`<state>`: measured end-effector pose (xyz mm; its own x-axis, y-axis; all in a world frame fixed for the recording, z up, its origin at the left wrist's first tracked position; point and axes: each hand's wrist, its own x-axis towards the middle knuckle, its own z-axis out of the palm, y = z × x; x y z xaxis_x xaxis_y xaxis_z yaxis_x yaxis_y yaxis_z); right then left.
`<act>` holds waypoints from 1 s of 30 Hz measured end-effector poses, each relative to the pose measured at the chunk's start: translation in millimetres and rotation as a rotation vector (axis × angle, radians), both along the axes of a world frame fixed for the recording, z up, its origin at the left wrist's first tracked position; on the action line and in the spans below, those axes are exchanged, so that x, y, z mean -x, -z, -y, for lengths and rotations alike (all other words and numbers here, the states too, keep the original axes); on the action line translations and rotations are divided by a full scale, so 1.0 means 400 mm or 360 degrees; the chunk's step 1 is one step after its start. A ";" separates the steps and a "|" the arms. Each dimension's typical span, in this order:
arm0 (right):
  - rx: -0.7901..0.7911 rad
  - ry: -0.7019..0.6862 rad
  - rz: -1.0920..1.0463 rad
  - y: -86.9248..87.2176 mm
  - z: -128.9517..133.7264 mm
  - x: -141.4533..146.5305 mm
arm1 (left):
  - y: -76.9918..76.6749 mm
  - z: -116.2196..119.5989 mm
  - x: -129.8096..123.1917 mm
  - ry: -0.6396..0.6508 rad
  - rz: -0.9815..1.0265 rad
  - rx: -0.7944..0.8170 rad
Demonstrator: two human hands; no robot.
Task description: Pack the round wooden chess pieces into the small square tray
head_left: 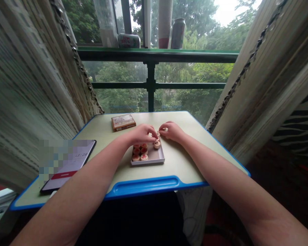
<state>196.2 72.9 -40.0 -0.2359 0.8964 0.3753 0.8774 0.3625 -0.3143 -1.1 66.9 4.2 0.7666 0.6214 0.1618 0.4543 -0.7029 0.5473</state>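
Observation:
A shallow white box tray (148, 162) on the small table holds round wooden Chinese chess pieces. Pieces with red characters (144, 157) sit in rows at its left. A piece with a dark character (157, 145) is at the right side. My left hand (144, 133) reaches over the far part of the tray, fingers curled and closed on a Chinese chess piece near the right wall; it covers the pieces beneath. At the tray's far right corner, my right hand (171, 130) pinches a Chinese chess piece between thumb and fingers, mostly hidden.
A brown-edged flat box (123, 122) lies at the back left of the table (187, 171). On the left rests a tablet (72, 164) with a lit screen. Cans (178, 33) and a stack of cups (165, 24) stand on the window ledge. Curtains hang on both sides.

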 end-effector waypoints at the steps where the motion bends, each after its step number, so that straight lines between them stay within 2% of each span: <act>1: -0.0020 0.0000 -0.0020 0.000 0.001 0.000 | 0.002 -0.001 -0.001 -0.0017 0.0010 -0.0042; 4: -0.0078 0.0005 -0.0073 -0.006 0.006 0.000 | 0.007 -0.004 -0.004 -0.0107 0.0069 -0.0190; 7: -0.0090 0.0005 -0.0122 -0.018 0.015 -0.003 | 0.005 -0.004 -0.007 -0.0364 0.0095 -0.0335; 9: -0.0077 -0.0037 -0.0228 -0.025 0.023 -0.004 | 0.001 -0.005 -0.006 -0.0537 0.0065 -0.0308; 11: -0.0029 -0.0141 -0.0444 -0.030 0.031 -0.004 | -0.002 -0.007 -0.001 -0.0624 0.0040 -0.0166; 15: 0.0216 -0.0480 -0.1034 -0.035 0.053 0.008 | -0.001 -0.001 0.020 -0.0628 0.0154 0.0049; 18: 0.0379 -0.0609 -0.1183 -0.045 0.075 0.024 | -0.001 0.026 0.034 -0.0574 0.0256 0.0037; 21: 0.0470 -0.0633 -0.1192 -0.065 0.099 0.042 | 0.001 0.068 0.043 -0.0516 0.0221 -0.0107; 26: 0.0598 -0.0658 -0.1265 -0.104 0.141 0.063 | 0.017 0.125 0.056 -0.0453 0.0209 -0.0550; 30: 0.0678 -0.0630 -0.1483 -0.103 0.180 0.062 | 0.036 0.144 0.061 -0.0354 0.0399 -0.0598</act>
<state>171.6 0.9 1.2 -0.3197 0.9183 0.2334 0.0765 0.2705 -0.9597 -25.6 9.2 -10.3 0.5312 0.6288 0.5679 0.5024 -0.7735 0.3864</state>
